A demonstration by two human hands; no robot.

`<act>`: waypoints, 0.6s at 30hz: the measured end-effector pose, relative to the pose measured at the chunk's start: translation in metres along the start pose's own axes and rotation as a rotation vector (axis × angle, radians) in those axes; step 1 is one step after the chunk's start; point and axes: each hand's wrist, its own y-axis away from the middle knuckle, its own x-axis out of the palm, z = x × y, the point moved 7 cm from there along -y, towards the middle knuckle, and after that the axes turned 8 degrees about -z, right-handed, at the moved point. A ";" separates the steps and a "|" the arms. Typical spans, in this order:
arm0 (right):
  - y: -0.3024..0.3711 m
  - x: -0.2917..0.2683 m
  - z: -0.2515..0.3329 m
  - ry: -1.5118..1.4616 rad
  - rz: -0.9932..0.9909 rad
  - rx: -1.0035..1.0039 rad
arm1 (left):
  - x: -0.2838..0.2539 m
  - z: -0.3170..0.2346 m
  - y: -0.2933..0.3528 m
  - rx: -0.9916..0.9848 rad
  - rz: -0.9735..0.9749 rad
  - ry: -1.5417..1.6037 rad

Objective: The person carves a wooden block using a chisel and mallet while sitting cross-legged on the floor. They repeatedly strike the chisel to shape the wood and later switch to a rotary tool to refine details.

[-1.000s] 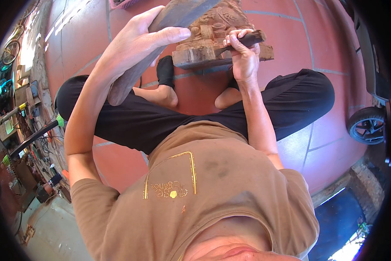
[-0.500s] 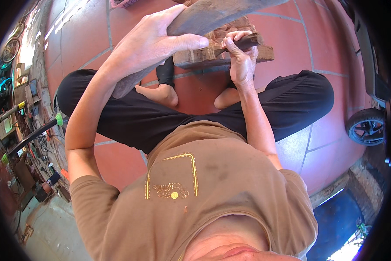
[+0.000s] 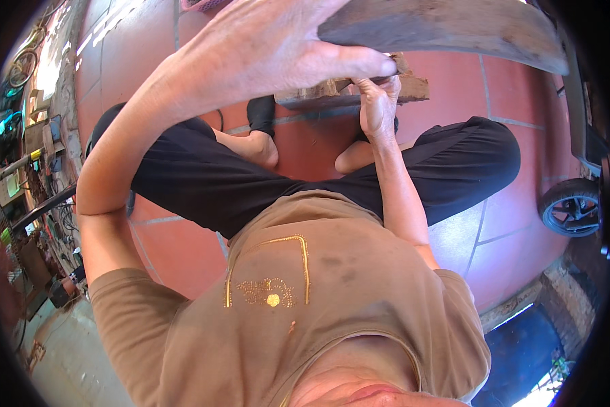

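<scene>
- Head view showed the left hand [image 3: 271,57] across the upper middle of the frame, wrapped about a long, curved, grey-brown wooden beater [image 3: 447,30], thumb along its lower edge and other fingers mostly out of sight
- The beater's long axis ran from the upper middle toward the upper right, its rounded far end tipping slightly downward
- Below the left thumb, right of the upper centre, the right hand [image 3: 378,108] was closed around a narrow-bladed tool with a dark wooden handle [image 3: 402,66], much of it hidden behind that thumb
- This tool lay crosswise, its dark blade toward the left and slightly lower, its butt toward the right, just below the beater's edge in the frame; whether butt and beater touched, I could not tell
- A thick, rough-sided brown wooden block [image 3: 322,97] stood at the upper centre on the red floor tiles [image 3: 515,95], its upper part covered by the left hand and beater
- The right hand was nearer the block, beside its near face, while the left hand hung over it
- Knees in black trousers [image 3: 447,169] spread to both sides below the block; a black-tyred wheel [image 3: 571,208] stood at the right edge
</scene>
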 end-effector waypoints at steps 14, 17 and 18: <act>-0.010 -0.017 -0.026 -0.253 0.070 0.187 | 0.013 0.052 -0.002 -0.193 0.001 -0.250; 0.000 -0.012 -0.030 -0.177 0.079 0.231 | -0.001 0.053 0.001 -0.219 -0.116 -0.192; -0.002 -0.013 -0.026 -0.221 0.088 0.203 | -0.004 0.056 0.003 -0.220 -0.135 -0.184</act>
